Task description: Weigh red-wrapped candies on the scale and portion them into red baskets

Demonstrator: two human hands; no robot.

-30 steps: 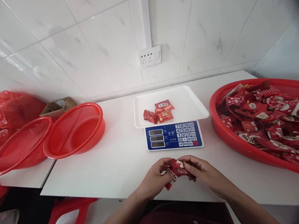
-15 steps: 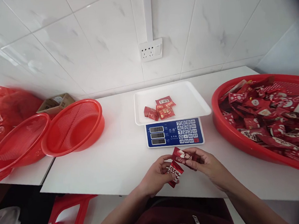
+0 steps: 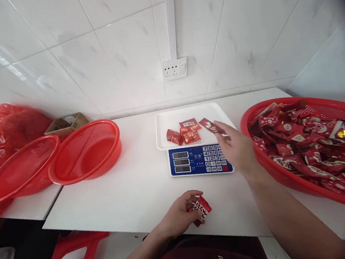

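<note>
Near the table's front edge, my left hand (image 3: 184,214) is closed on a red-and-white candy packet (image 3: 201,210). My right hand (image 3: 236,146) reaches over the scale's white tray (image 3: 162,122), its fingers pinching a dark red candy packet (image 3: 211,126) by one end. Three red candy packets lie on the tray just left of it: a small crumpled packet (image 3: 175,137), a gold-printed packet (image 3: 190,135) and a packet with a pale label (image 3: 189,124). Below the tray is the scale's blue panel (image 3: 198,159), partly covered by my right hand.
A large red basket (image 3: 251,112) heaped with red candy packets stands at the right. At the left are two red perforated baskets (image 3: 116,150) (image 3: 23,187), a cardboard box (image 3: 66,124) and red plastic bags (image 3: 17,121). A red stool (image 3: 92,253) is below the table.
My right hand has moved up and away from my left hand, carrying the dark red candy packet over the tray. My left hand keeps its packet, slightly lower in view.
</note>
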